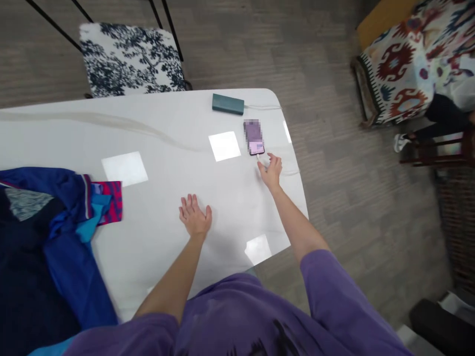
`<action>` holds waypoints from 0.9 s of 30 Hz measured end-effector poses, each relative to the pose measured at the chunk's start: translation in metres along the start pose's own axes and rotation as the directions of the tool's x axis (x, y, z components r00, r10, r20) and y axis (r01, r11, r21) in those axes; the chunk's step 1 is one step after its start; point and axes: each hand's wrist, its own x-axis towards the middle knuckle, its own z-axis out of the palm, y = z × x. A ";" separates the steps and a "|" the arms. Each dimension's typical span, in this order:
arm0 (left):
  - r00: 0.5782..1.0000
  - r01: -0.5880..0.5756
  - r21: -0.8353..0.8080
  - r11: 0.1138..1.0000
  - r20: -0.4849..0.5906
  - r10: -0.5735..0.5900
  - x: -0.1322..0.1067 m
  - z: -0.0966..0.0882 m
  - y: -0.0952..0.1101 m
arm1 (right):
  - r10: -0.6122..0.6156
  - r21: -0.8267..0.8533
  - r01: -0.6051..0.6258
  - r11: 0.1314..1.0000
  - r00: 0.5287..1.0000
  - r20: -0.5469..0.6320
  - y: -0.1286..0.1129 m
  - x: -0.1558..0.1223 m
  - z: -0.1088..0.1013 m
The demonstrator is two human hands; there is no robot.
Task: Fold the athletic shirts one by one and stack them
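My left hand (195, 216) lies flat on the white table (156, 143), fingers spread, holding nothing. My right hand (270, 171) reaches to the near end of a phone (254, 137) lying on the table's right side. Its fingers are loosely apart beside the white cable (287, 173) plugged into the phone; whether they touch the cable I cannot tell. A teal power bank (227, 104) lies just beyond the phone, with the cable leaving its right end.
A heap of blue, dark and red-striped clothes (55, 237) covers the table's left side. A chair with a black-and-white floral cushion (129, 59) stands at the far edge. A patterned seat (411, 59) and another person's leg (438, 123) are at the right.
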 end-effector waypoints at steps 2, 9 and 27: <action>1.000 0.011 0.021 1.000 0.002 -0.011 0.003 0.003 -0.001 | 0.000 -0.029 -0.001 1.000 1.000 -0.008 -0.005 0.020 0.015; 0.995 0.087 0.032 0.996 0.039 -0.088 0.020 0.011 -0.003 | 0.036 -0.060 -0.038 0.998 0.999 -0.030 -0.020 0.047 0.057; 0.999 0.050 0.137 0.989 -0.013 -0.049 0.020 0.031 -0.017 | 0.031 -0.098 -0.036 0.995 0.998 -0.052 -0.008 0.054 0.069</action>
